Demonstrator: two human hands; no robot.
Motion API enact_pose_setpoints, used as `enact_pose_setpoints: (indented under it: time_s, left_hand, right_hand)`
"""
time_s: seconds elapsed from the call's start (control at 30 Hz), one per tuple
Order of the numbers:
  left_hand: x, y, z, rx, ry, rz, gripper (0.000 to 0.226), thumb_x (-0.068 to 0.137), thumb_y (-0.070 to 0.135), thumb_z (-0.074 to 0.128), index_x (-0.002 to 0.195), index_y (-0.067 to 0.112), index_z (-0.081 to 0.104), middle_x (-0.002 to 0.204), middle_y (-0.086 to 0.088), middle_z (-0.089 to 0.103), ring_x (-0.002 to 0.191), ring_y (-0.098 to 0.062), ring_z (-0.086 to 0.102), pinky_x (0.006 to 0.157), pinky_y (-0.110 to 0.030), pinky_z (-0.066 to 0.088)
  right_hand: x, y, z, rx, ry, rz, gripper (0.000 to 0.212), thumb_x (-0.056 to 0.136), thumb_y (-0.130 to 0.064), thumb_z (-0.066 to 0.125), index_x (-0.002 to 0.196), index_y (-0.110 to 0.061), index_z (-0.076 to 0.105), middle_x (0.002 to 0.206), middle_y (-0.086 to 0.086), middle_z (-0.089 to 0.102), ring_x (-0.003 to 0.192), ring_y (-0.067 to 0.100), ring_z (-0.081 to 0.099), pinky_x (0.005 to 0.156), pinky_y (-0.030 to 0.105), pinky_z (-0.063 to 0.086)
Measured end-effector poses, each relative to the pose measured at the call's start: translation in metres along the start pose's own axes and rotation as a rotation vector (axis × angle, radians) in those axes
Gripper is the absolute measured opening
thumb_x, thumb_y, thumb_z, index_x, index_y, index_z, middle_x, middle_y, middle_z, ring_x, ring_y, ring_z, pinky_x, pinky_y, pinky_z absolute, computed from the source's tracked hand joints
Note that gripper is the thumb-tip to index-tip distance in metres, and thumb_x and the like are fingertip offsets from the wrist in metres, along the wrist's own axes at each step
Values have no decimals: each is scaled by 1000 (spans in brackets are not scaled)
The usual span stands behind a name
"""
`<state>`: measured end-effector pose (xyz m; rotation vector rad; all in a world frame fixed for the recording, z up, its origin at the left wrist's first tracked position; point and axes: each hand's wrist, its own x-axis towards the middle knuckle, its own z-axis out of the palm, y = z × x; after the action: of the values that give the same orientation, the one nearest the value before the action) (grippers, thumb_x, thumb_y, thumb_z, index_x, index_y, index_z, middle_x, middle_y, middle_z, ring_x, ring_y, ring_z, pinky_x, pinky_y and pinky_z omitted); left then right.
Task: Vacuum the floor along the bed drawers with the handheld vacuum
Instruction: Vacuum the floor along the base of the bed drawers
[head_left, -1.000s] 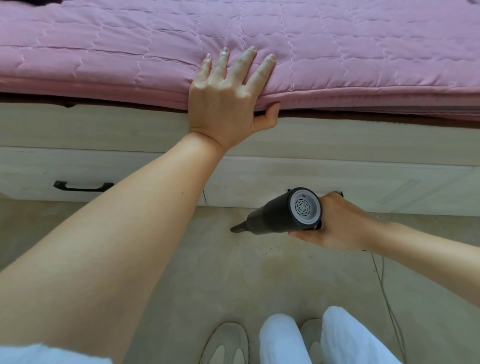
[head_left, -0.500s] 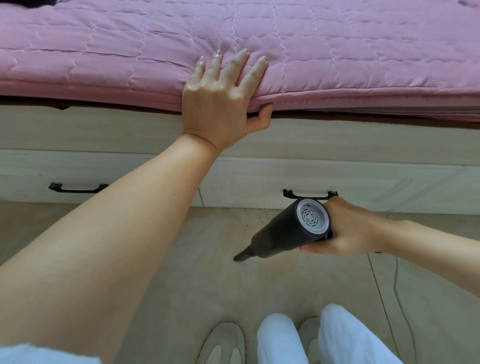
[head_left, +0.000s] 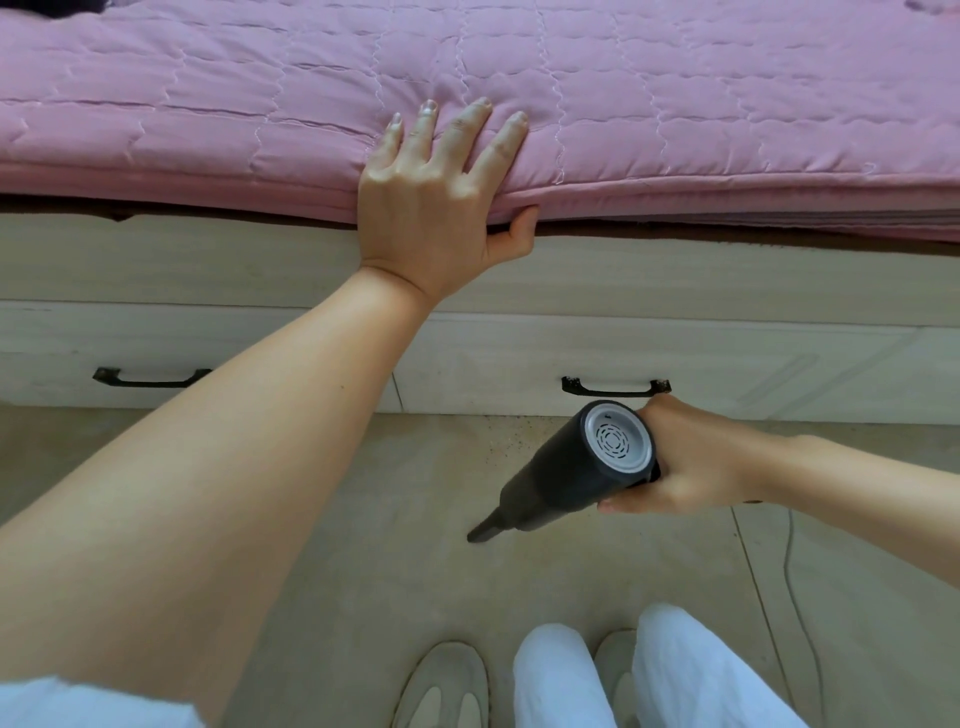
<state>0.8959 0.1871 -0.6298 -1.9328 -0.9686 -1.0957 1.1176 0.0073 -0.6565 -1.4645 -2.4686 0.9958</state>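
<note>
My right hand (head_left: 691, 462) grips a black handheld vacuum (head_left: 566, 473) with a grey vented rear cap. Its narrow nozzle points down-left at the beige floor (head_left: 395, 519), a short way out from the drawers. The right bed drawer (head_left: 727, 364) has a black handle (head_left: 615, 387) just above the vacuum. The left drawer (head_left: 52, 358) has its own black handle (head_left: 150, 378). My left hand (head_left: 436, 208) rests flat on the edge of the pink quilted mattress (head_left: 675, 104), fingers straight on top and thumb under its edge.
Dark specks lie on the floor at the drawer base (head_left: 509, 431). A thin cable (head_left: 795, 587) runs over the floor at the right. My shoes (head_left: 441, 686) and white trouser legs (head_left: 675, 670) are at the bottom.
The vacuum has swung away from the drawer base toward me, its nozzle now pointing down-left further out on the floor. My left hand stays on the mattress edge.
</note>
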Motion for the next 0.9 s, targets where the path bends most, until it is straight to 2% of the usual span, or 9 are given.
enact_pose_setpoints:
  time_s: [0.13, 0.23, 0.33, 0.4, 0.5, 0.6, 0.7, 0.8, 0.9]
  left_hand:
    - [1, 2, -1, 13, -16, -21, 55, 88, 54, 50, 127, 22, 71, 125, -8, 71, 110, -41, 68, 90, -55, 56]
    - [4, 5, -4, 19, -43, -38, 55, 86, 53, 52, 127, 20, 72, 127, -10, 70, 111, -43, 67, 92, -57, 55]
    - [7, 8, -6, 39, -77, -28, 58, 85, 53, 52, 126, 17, 71, 129, -13, 68, 112, -46, 66, 93, -59, 53]
    - [10, 14, -6, 45, -95, -20, 60, 84, 53, 51, 125, 13, 71, 129, -15, 68, 112, -48, 65, 93, -60, 52]
    - [14, 22, -6, 34, -123, -29, 63, 83, 53, 51, 126, 11, 70, 129, -16, 67, 114, -48, 64, 93, -61, 52]
    - [16, 27, -7, 13, -130, -37, 65, 84, 54, 50, 129, 11, 69, 130, -16, 67, 115, -49, 63, 94, -62, 51]
    - [23, 39, -5, -9, -132, -20, 65, 84, 56, 49, 129, 13, 69, 128, -17, 68, 113, -49, 64, 94, -62, 51]
    - [27, 50, -1, -15, -123, -24, 63, 83, 55, 51, 126, 15, 71, 126, -18, 68, 111, -49, 65, 94, -61, 52]
    - [22, 49, 1, -1, -92, -27, 61, 82, 54, 52, 125, 15, 72, 127, -17, 69, 111, -48, 65, 94, -59, 53]
  right_hand:
    - [1, -4, 0, 8, -30, -7, 21, 72, -43, 69, 76, -26, 58, 64, -13, 62, 63, 6, 60, 56, 24, 47]
    - [1, 0, 3, 16, 30, 8, 24, 73, -49, 64, 83, -27, 61, 71, -12, 65, 70, 7, 63, 63, 33, 51]
    - [1, 5, 3, 12, 75, 19, 31, 73, -54, 62, 91, -29, 61, 80, -12, 68, 77, 9, 64, 69, 36, 52]
    - [-1, 7, 1, 10, 60, 27, 29, 72, -53, 63, 90, -30, 61, 79, -13, 68, 76, 8, 64, 68, 34, 52]
    - [-7, 6, -2, 28, 7, 21, 19, 72, -42, 71, 76, -32, 56, 66, -18, 62, 65, 2, 60, 58, 17, 45]
    - [-13, 1, -1, 48, -53, 22, 22, 73, -32, 76, 72, -36, 54, 68, -22, 61, 68, -3, 59, 58, 9, 39]
    - [-16, 0, -2, 45, -62, 15, 29, 74, -33, 76, 69, -44, 49, 68, -27, 59, 68, -5, 58, 58, 9, 38]
    - [-18, 4, -5, 29, -12, 30, 21, 75, -35, 73, 68, -36, 53, 65, -17, 61, 64, 2, 58, 56, 14, 41]
    - [-20, 11, -11, 11, 64, 47, 16, 75, -36, 73, 83, -28, 63, 75, -13, 67, 73, 4, 62, 64, 22, 49]
